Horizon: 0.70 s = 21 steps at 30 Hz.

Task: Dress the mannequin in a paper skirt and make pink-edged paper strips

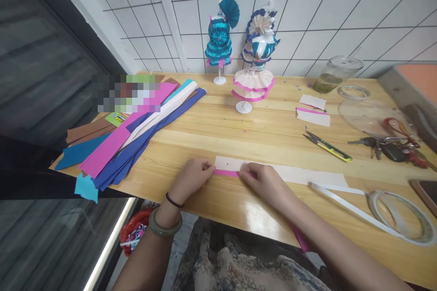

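A long white crepe paper strip (307,175) lies flat near the table's front edge. Along its lower edge at the left end runs a narrow pink paper strip (226,173). My left hand (194,176) pinches the pink strip's left end at the corner of the white paper. A short way to the right, my right hand (265,181) pinches the same strip with thumb and forefinger. Part of the pink strip is hidden under my right hand, and a pink tail hangs over the table edge below my right forearm.
A double-sided tape roll (425,233) with its loose tail lies right, below yellow thread snips (327,146) and keys (392,148). Coloured crepe paper strips (102,150) pile left. Two dressed paper figures (220,41) stand behind, near a glass cup (329,77). A red basket (136,232) sits below.
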Available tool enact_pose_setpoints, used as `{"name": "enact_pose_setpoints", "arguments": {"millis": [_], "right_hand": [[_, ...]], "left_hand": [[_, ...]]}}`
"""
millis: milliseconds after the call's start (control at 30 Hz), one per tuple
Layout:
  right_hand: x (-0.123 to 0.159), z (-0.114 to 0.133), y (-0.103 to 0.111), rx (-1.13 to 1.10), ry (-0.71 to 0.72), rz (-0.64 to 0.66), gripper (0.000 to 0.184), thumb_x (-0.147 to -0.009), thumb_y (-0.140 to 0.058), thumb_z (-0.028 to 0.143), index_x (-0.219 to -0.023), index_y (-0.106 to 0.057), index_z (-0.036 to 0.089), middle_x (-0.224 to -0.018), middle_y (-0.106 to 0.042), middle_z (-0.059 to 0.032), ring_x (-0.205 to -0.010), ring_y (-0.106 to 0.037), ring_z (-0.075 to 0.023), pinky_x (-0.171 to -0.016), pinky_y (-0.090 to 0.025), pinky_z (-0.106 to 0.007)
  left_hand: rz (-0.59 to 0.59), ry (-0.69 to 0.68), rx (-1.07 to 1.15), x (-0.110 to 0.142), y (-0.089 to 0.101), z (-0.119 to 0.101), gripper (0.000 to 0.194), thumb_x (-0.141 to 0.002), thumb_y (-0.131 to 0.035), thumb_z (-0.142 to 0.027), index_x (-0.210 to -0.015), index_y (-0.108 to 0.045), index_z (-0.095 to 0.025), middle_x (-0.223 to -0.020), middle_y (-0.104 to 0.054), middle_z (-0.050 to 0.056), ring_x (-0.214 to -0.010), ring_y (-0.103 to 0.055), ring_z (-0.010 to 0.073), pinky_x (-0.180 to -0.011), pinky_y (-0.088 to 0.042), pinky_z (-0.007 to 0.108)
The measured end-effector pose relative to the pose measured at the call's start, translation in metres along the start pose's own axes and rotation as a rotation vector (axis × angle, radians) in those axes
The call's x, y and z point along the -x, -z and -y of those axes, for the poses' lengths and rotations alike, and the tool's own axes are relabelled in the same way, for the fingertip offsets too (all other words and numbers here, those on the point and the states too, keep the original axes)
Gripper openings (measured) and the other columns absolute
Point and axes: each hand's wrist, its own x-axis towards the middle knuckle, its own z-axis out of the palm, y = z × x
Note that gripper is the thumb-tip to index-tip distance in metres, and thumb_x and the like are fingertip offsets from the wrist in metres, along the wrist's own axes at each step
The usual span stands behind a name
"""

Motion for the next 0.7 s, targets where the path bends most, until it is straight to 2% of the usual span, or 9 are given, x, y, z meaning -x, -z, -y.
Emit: {"name": "enact_pose_setpoints", "arguments": {"millis": [233, 367, 467, 567, 700], "right_hand": [[0.001, -0.001, 0.000, -0.019, 0.010, -0.017, 0.029, -0.084, -0.044, 0.035, -0.059, -0.041, 0.021, -0.056, -0.050, 0.0003, -0.054, -0.044, -0.0138, -0.055, -0.033, -0.027], [0.003, -0.005, 0.002, -0.142, 0.043, 0.014, 0.027, -0.084, -0.046, 0.038, -0.064, -0.050, 0.020, -0.061, -0.054, -0.0006, -0.058, -0.047, -0.0142, -0.057, -0.035, -0.027], [0.004, -0.009, 0.004, -0.248, 0.055, 0.058, 0.026, -0.084, -0.047, 0.039, -0.070, -0.056, 0.019, -0.067, -0.058, -0.0016, -0.062, -0.049, -0.0145, -0.059, -0.037, -0.026], [0.004, -0.010, 0.006, -0.283, 0.051, 0.073, 0.027, -0.083, -0.048, 0.040, -0.070, -0.058, 0.019, -0.066, -0.058, -0.0013, -0.061, -0.048, -0.0138, -0.057, -0.035, -0.026], [0.003, -0.008, 0.006, -0.265, 0.046, 0.059, 0.028, -0.083, -0.048, 0.040, -0.068, -0.056, 0.018, -0.063, -0.056, -0.0003, -0.058, -0.046, -0.0130, -0.054, -0.033, -0.025]], "left_hand": [[-0.042, 0.003, 0.042, 0.001, -0.003, 0.002, 0.034, -0.082, -0.042, -0.043, -0.069, -0.056, -0.016, -0.052, -0.053, -0.003, -0.042, -0.048, 0.0104, -0.045, -0.033, 0.022], [-0.043, -0.019, 0.051, 0.008, 0.000, 0.000, 0.037, -0.083, -0.043, -0.045, -0.095, -0.061, -0.015, -0.057, -0.056, -0.002, -0.047, -0.049, 0.0118, -0.050, -0.036, 0.024], [0.010, -0.102, -0.034, 0.012, 0.004, -0.006, 0.039, -0.084, -0.044, -0.042, -0.112, -0.059, -0.019, -0.070, -0.062, 0.001, -0.063, -0.055, 0.0150, -0.061, -0.039, 0.026], [0.088, -0.170, -0.136, 0.014, 0.007, -0.010, 0.030, -0.084, -0.046, -0.039, -0.101, -0.064, -0.022, -0.081, -0.065, 0.002, -0.075, -0.056, 0.0168, -0.068, -0.038, 0.027], [0.086, -0.162, -0.162, 0.014, 0.008, -0.007, 0.029, -0.084, -0.044, -0.041, -0.081, -0.063, -0.018, -0.067, -0.060, -0.001, -0.063, -0.051, 0.0142, -0.058, -0.034, 0.024]]}}
